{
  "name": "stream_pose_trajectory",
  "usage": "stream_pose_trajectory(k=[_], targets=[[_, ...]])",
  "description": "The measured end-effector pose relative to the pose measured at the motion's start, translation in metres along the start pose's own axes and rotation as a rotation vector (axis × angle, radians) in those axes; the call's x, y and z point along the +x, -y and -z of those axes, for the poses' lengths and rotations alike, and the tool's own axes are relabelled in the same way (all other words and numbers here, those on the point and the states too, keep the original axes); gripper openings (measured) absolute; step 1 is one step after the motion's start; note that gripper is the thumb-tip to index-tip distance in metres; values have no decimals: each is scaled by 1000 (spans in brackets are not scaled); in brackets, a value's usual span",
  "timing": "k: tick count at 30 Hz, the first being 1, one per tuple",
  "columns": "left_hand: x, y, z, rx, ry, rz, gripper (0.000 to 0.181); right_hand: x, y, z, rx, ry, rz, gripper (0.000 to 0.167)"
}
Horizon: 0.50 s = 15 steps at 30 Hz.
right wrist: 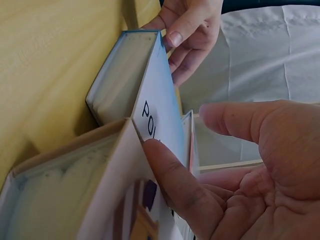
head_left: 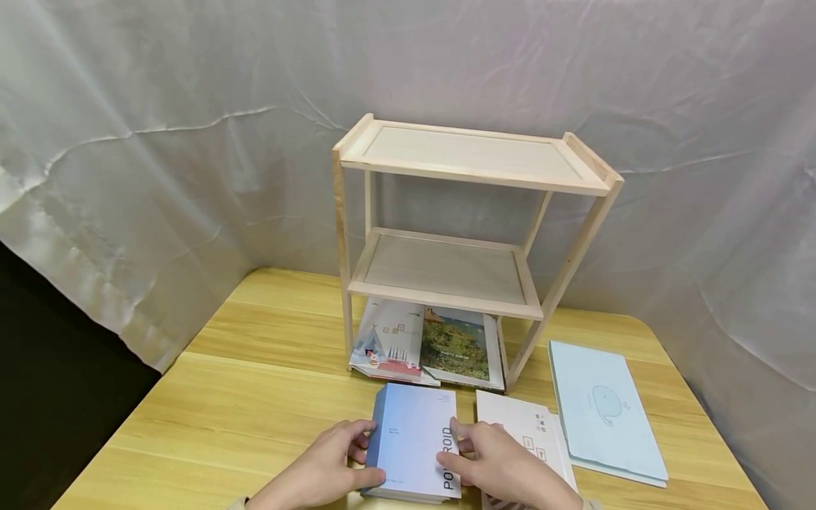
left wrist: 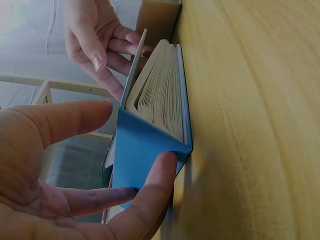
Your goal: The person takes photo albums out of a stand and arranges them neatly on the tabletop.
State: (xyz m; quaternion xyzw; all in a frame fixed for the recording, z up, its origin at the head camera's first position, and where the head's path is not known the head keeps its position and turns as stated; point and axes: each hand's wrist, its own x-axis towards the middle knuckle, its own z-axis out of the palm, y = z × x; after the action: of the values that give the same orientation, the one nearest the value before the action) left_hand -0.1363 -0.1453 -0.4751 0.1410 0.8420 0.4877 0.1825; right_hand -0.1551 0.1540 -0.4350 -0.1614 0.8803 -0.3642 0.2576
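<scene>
A blue-white photo album point(head_left: 417, 439) lies on the table, its spine on the left. My left hand point(head_left: 325, 464) is at that spine; in the left wrist view, fingertips of the left hand point(left wrist: 75, 185) touch the blue spine point(left wrist: 145, 145) and the thumb is beside the cover's edge. At the opposite side, my right hand point(head_left: 503, 460) has its thumb and a finger over the cover's edge. In the right wrist view, a finger of the right hand point(right wrist: 250, 165) touches the album point(right wrist: 165, 100) near its edge, with the thumb raised apart. The fingers look relaxed, not gripping.
Behind the album stands a wooden shelf point(head_left: 446, 304) with an illustrated album point(head_left: 390, 340) and a photo album point(head_left: 455, 347) at its bottom. A white album point(head_left: 510, 411) lies partly under my right arm, and a light blue one point(head_left: 608, 411) lies farther right.
</scene>
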Motion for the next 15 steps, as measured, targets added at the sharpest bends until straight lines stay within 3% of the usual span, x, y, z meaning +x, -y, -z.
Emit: stream_pose_trajectory(k=[15], targets=[[0,0,0,-30,4,20,76,-7,2,4,-54,-26,38,68]])
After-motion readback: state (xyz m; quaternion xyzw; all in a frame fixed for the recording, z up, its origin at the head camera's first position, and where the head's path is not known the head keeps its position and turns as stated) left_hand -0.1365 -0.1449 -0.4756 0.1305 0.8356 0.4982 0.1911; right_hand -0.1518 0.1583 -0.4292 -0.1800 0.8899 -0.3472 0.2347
